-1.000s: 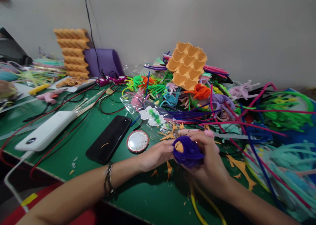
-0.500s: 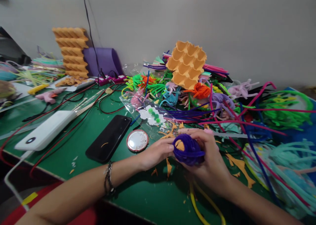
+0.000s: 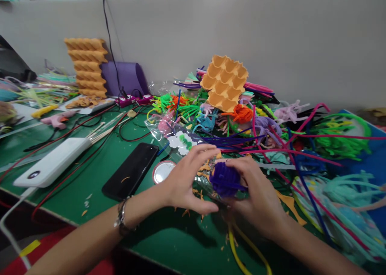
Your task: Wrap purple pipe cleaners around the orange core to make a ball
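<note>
A ball of wound purple pipe cleaners (image 3: 224,179) is gripped in my right hand (image 3: 256,190), thumb below it and fingers behind and above. To its left, my left hand (image 3: 189,182) is spread wide, thumb and fingers apart, facing the ball without holding anything. Orange scraps (image 3: 205,168) lie on the green table around and beneath both hands. Just left of my left hand is a round mirror (image 3: 163,171), partly covered by it. A clear plastic bag with a white and green piece (image 3: 182,141) lies behind the hands.
At left lie a black phone (image 3: 131,170), a white power strip (image 3: 52,162) and a pink glue gun (image 3: 58,120) among cables. Bunches of coloured pipe cleaners (image 3: 208,118) and an orange egg-carton piece (image 3: 224,84) fill the back. A yellow loop (image 3: 237,251) hangs near the front edge.
My left hand has let go of the purple ball and opened out to its left. The ball has turned, so its orange centre is mostly out of sight. My right hand still holds it.
</note>
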Demonstrator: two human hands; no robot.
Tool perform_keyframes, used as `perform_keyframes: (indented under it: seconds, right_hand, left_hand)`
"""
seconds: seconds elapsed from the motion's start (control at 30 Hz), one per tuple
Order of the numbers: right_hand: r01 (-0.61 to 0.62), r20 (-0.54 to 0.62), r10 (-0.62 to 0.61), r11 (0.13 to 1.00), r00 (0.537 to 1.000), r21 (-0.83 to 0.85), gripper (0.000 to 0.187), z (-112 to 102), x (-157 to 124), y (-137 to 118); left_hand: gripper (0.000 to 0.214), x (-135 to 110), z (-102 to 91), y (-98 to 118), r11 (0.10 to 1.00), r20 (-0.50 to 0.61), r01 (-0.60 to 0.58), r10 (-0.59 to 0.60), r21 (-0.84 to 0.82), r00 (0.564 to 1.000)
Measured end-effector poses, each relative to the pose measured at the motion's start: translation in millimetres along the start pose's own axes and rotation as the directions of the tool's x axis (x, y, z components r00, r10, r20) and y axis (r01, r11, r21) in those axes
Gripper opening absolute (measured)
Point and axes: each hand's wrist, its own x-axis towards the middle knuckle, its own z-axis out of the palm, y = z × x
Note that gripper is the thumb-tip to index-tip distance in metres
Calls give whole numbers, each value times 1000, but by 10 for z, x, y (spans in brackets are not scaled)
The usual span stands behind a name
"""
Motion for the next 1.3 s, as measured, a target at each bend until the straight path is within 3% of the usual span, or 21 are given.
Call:
perform_keyframes:
  seconds: [0.07, 0.13, 0.4, 0.53, 0.7, 0.83, 0.97, 1.17, 1.3]
  right_hand:
    - [31, 59, -23, 988, 998, -152, 47, -9, 7, -18]
    - [57, 100, -34, 969, 994, -241, 45, -9, -2, -43]
    - [99, 112, -68, 948, 991, -302, 42, -13, -49, -93]
    - [89, 67, -75, 970, 995, -227, 37, -59, -39, -106]
    - [-34, 134, 37, 999, 990, -25, 34, -115, -20, -140]
    - [-73, 149, 63, 995, 987, 67, 32, -119, -2, -141]
    - [-82, 148, 64, 989, 987, 122, 42, -119, 3, -114]
    - [-179, 167, 149, 967, 975, 180, 40, -115, 0, -119]
    - [-229, 185, 188, 945, 965, 234, 39, -102, -6, -123]
  left_hand:
    - [80, 48, -39, 66, 967, 109, -84, 59, 241, 992]
    - [77, 85, -31, 120, 928, 203, -127, 57, 351, 977]
    - [72, 130, -25, 172, 847, 335, -256, 99, 465, 937]
    - [69, 127, -78, 181, 881, 332, -236, 97, 410, 938]
    - [69, 121, -107, 167, 932, 297, -136, 33, 335, 954]
    - [68, 114, -116, 117, 950, 264, -147, 72, 276, 962]
    - [67, 70, -119, 54, 954, 210, -165, 113, 251, 971]
    - [45, 14, -76, 28, 998, 122, 2, -9, 57, 992]
    - [41, 22, -35, 19, 980, 88, 152, -142, -129, 986]
